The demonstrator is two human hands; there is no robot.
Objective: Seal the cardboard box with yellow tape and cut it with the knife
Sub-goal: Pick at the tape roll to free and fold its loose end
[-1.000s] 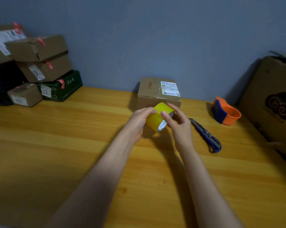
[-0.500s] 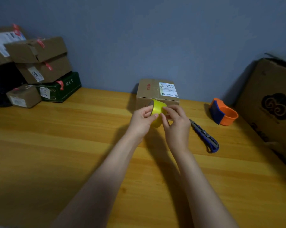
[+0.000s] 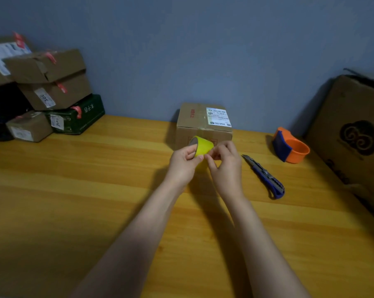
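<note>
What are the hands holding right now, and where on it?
The yellow tape roll. The left hand grips it at its open end and side; the right hand pinches at its outer surface. The knife lies untouched on the table.

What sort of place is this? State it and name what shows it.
Probably a home or small-shop parcel packing spot. A wooden table against a plain wall holds a stack of labelled parcels, a box with a shipping label, a knife and an orange tape dispenser.
</note>
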